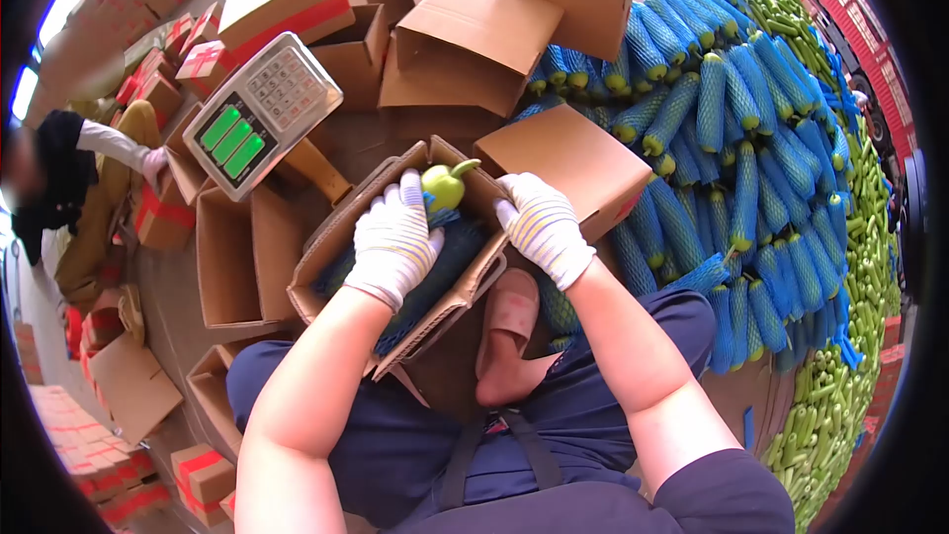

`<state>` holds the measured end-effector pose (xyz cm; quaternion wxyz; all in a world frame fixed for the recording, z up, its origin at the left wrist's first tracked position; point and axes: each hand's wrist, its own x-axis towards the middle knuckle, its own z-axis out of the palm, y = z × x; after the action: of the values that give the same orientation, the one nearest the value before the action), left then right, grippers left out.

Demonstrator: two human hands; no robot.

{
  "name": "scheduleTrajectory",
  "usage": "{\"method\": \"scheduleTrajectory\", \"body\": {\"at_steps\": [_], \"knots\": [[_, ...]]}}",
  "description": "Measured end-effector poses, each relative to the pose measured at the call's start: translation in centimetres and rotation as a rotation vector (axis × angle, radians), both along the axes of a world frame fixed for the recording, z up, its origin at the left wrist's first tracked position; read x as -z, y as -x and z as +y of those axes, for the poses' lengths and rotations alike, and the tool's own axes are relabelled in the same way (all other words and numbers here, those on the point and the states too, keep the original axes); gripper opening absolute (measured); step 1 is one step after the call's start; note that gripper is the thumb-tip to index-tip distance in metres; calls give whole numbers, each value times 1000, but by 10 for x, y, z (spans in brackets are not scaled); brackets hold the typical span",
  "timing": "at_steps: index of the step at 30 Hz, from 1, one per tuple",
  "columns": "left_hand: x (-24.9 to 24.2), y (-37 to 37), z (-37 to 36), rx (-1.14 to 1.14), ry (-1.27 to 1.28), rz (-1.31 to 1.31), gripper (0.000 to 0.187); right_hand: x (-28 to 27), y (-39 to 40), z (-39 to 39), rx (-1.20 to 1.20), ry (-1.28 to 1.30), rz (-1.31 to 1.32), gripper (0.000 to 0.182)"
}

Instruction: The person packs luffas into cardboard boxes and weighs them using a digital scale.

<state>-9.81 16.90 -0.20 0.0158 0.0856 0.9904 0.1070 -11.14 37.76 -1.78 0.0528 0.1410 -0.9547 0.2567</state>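
Observation:
An open cardboard box [326,227] stands between my legs, holding long green gourds in blue foam netting. One gourd [442,190] shows its pale green end and curved stem at the box's far end. My left hand [395,242], in a white striped knit glove, reaches into the box with its fingers over this netted gourd. At the box's right far corner, my right hand [547,227], gloved the same way, grips the cardboard rim. Its fingers are on the outer side, and the thumb is near the inner edge. The lower gourds are partly hidden by my left hand and the box walls.
A scale [262,114] with a green lit display stands ahead left. Open cardboard boxes [474,40] surround me. To the right lie piles of netted gourds [741,198] and bare green gourds [875,237]. Another person [89,178] sits at far left, reaching toward a box.

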Motion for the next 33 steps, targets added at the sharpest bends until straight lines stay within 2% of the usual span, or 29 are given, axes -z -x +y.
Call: {"method": "scheduleTrajectory", "body": {"at_steps": [8,17,20,21,23,24,25,27,30,33], "knots": [[21,15,13,-92,176,-182,83,-6,13,-4,53,-47,-85,22],[8,24,19,-123,200,-264,81,-11,11,-9,51,-82,-86,18],[-1,16,13,-77,97,-313,82,-8,11,-6,50,-111,-104,17],[-3,13,9,-78,96,-309,82,-9,10,-4,47,-122,-118,17],[-2,2,-2,-36,-74,-220,70,-10,9,-2,32,-127,-128,17],[-1,-9,-8,23,-130,-64,55,-10,7,-1,36,-128,-105,17],[-2,-14,-15,68,-161,-14,48,-10,6,-2,39,-124,-83,17],[-8,-24,-22,180,-181,118,44,-8,9,-3,20,-121,-79,18],[-25,-20,-5,204,-86,88,43,-9,9,-5,32,-129,-60,19],[-17,-3,21,132,50,85,47,-11,7,-2,18,-153,-86,19]]}}
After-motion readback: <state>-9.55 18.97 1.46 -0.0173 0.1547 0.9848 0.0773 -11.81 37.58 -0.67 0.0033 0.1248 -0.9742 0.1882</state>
